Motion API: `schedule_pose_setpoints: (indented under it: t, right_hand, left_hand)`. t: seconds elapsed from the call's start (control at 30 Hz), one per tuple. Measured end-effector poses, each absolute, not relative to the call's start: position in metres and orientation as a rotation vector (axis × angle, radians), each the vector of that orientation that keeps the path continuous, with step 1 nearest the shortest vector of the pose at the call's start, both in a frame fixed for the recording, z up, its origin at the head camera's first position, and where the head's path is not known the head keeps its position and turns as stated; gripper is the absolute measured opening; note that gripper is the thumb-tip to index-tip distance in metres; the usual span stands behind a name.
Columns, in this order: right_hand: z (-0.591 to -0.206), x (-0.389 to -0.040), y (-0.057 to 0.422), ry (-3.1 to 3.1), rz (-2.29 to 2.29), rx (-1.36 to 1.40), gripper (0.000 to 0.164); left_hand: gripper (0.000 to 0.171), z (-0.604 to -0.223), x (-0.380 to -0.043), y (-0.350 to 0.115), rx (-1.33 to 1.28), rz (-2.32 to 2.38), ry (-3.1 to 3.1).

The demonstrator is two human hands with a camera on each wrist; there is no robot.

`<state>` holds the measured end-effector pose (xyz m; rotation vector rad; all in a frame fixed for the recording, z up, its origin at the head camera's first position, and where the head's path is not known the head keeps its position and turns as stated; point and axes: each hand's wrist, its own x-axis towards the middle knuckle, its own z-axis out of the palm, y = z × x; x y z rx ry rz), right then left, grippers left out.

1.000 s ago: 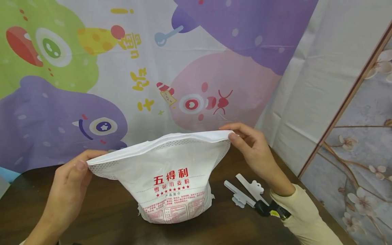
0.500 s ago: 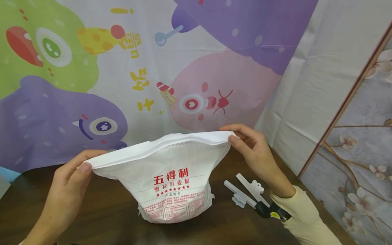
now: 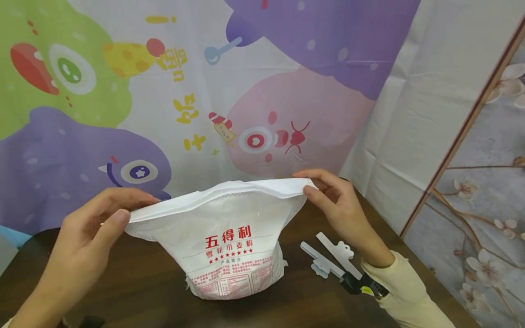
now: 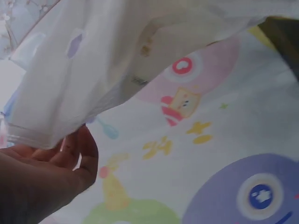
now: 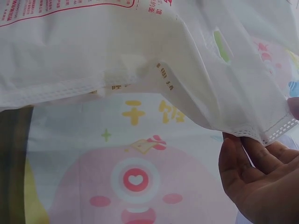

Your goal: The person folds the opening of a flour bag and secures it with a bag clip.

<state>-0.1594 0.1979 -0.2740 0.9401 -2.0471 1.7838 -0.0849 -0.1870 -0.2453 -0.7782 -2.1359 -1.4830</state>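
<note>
A white flour bag with red Chinese print stands upright on the dark table, its top edge folded over into a flat band. At the band's left corner my left hand pinches the bag, thumb in front and the other fingers behind it. My right hand pinches the opposite corner between thumb and fingers. In the left wrist view the left hand is partly covered by the bag's white corner. Fingers of the right hand lie under the perforated edge in the right wrist view.
Two white sealing clips with flower-shaped tabs lie on the dark wooden table, right of the bag and near the right wrist. A cartoon-printed cloth hangs behind. At the right stands a floral panel.
The top edge has been folded further forward, covering the perforated strip along the front. My left hand's grip has shifted inward, its fingers reaching farther behind the band. The right hand barely moves.
</note>
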Motion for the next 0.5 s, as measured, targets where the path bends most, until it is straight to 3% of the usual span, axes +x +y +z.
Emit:
schedule_pose_setpoints:
  t: [0.13,0.37,0.5]
  right_hand:
    - [-0.276,-0.160,0.199,-2.038,1.793,0.974,0.024]
    - [-0.277,-0.161,0.199,-2.035,1.781,0.997,0.030]
    - [-0.280,-0.160,0.198,-2.036,1.768,0.985,0.036]
  left_hand:
    - [0.024,-0.228,-0.079,-0.179,-0.666,-1.265,-2.246]
    - [0.026,-0.210,-0.074,-0.164,-0.686,-0.882,-2.214]
    - [0.033,-0.228,-0.090,-0.160,-0.819,-0.856,-2.175]
